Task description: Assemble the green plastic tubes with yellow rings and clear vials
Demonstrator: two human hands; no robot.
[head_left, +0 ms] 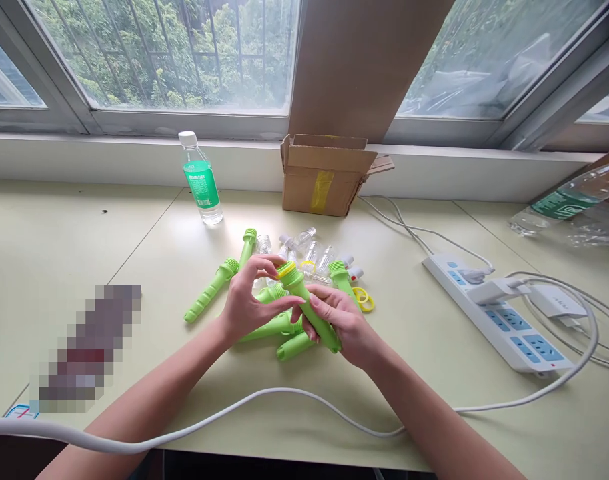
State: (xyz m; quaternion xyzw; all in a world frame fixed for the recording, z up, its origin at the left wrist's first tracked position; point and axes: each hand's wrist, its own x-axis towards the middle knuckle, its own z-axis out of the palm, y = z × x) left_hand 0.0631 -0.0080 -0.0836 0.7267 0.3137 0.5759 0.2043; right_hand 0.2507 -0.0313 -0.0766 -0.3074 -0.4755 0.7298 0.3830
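My right hand [341,317] is wrapped round the shaft of a green plastic handle [317,320], which tilts with its wider threaded end up and to the left. A yellow ring [287,269] sits at that end. The fingertips of my left hand [254,293] press on the ring, and its thumb reaches to the handle's side. Under and around my hands lie more green handles [211,290], partly hidden. Behind them is a heap of clear plastic caps [311,253] and small white parts [355,273]. Loose yellow rings [364,300] lie right of my right hand.
An open cardboard box [314,180] and a water bottle [201,180] stand near the window. On the right are a power strip [499,320] with chargers and another bottle [559,203] lying down. A white cable [284,391] crosses the front. A blurred-out item [89,347] lies left.
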